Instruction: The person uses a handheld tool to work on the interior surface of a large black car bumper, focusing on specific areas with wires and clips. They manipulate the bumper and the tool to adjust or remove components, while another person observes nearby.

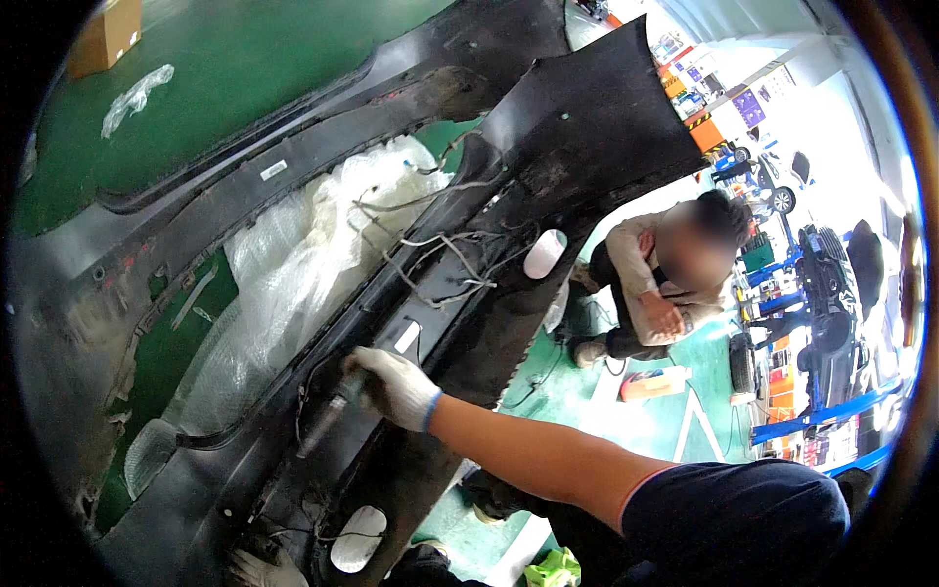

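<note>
A large black car bumper (597, 117) lies diagonally before me, with loose grey wiring (445, 259) strung along it. My right hand (396, 386), in a white glove, is closed around the dark handle of a slim tool (325, 423). Its greyish end points down and left against the bumper; blur hides the exact kind. At the bottom edge my left hand (269, 569), also white-gloved, rests on the near end of the bumper, fingers stretched out and partly cut off. Two pale ovals (358, 540) show in the bumper, one near that hand.
A second dark bumper (225, 176) lies to the left, with crumpled clear bubble wrap (303, 240) between the two. Across on the right a person (655, 274) squats, arms folded, beside an orange-and-pale container (655, 383). A cardboard box (105, 39) stands far left on green floor.
</note>
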`<state>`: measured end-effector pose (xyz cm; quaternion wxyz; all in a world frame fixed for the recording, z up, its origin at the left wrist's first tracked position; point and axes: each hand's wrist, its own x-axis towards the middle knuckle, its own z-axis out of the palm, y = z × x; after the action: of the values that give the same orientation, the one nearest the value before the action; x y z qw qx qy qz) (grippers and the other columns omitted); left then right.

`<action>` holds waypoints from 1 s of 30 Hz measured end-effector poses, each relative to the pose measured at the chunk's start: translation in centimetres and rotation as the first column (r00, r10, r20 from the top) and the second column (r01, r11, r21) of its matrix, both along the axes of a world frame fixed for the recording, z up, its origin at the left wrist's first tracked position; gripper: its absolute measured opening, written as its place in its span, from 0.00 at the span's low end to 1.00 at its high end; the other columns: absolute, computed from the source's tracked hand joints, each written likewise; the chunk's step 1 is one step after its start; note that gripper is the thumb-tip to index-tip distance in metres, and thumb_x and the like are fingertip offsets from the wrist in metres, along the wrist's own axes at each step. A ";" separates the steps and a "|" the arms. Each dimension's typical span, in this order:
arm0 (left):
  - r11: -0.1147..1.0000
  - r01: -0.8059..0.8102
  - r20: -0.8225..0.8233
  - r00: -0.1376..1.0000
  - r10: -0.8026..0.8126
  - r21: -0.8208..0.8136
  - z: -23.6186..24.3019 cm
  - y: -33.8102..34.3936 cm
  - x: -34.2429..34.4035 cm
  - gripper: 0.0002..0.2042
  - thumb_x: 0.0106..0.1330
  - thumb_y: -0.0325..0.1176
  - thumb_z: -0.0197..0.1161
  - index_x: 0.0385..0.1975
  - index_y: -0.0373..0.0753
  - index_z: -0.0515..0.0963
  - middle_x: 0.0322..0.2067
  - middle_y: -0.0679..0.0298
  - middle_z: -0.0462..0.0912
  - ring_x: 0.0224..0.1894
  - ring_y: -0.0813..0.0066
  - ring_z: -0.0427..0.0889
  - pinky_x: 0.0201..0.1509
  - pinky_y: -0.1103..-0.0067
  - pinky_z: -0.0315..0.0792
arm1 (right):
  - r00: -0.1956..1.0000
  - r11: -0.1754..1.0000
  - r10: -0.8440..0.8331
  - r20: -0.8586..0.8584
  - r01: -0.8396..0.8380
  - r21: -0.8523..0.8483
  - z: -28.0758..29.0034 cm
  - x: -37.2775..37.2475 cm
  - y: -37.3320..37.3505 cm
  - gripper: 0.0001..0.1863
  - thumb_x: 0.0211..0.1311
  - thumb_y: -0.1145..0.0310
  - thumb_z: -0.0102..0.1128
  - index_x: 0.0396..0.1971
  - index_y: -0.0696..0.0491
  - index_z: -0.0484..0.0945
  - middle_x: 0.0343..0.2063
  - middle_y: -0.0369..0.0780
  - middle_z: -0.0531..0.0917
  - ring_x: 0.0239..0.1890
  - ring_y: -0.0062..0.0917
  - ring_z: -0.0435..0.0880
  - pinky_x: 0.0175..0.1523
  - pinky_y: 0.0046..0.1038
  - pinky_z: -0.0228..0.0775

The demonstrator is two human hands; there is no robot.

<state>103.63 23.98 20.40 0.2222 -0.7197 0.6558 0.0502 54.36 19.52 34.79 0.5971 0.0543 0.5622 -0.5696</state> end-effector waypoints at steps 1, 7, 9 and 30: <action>0.996 -0.025 0.024 0.999 0.023 0.082 1.8 -0.3 -0.5 0.57 0.63 0.68 0.72 0.83 0.35 0.59 0.82 0.46 0.60 0.84 0.32 0.53 0.86 0.46 0.50 | 1.000 0.999 -0.021 0.008 0.021 0.041 2.3 -1.0 1.9 0.20 0.77 0.50 0.65 0.50 0.53 0.85 0.41 0.35 0.88 0.35 0.23 0.86 0.36 0.28 0.78; 0.979 -0.034 -0.016 0.999 0.038 0.200 10.2 -2.3 -2.7 0.52 0.67 0.62 0.71 0.81 0.32 0.60 0.80 0.41 0.64 0.83 0.40 0.59 0.86 0.54 0.57 | 0.975 0.972 0.190 -0.111 -0.171 0.162 11.5 -9.8 12.5 0.15 0.79 0.66 0.63 0.59 0.54 0.84 0.51 0.41 0.88 0.50 0.30 0.89 0.56 0.33 0.83; 0.985 -0.061 -0.072 0.995 0.073 0.160 12.4 -2.6 -4.9 0.50 0.67 0.61 0.71 0.80 0.30 0.63 0.78 0.39 0.66 0.81 0.39 0.63 0.85 0.55 0.60 | 0.945 0.936 0.315 -0.085 -0.294 0.195 11.5 -13.5 15.4 0.16 0.77 0.69 0.63 0.61 0.53 0.83 0.52 0.44 0.88 0.52 0.33 0.90 0.58 0.34 0.83; 0.958 -0.037 -0.823 0.504 0.263 0.283 16.4 -9.1 -81.8 0.28 0.78 0.38 0.65 0.70 0.24 0.73 0.70 0.41 0.78 0.73 0.51 0.76 0.80 0.66 0.62 | 0.886 0.816 0.432 0.168 -0.463 0.346 -1.2 -41.2 15.4 0.26 0.75 0.41 0.63 0.52 0.51 0.86 0.37 0.41 0.88 0.44 0.32 0.86 0.55 0.34 0.77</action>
<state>21.81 14.91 36.81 -0.0521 -0.6255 0.6042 0.4910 13.15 34.94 33.58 0.7150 0.0574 0.6326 -0.2919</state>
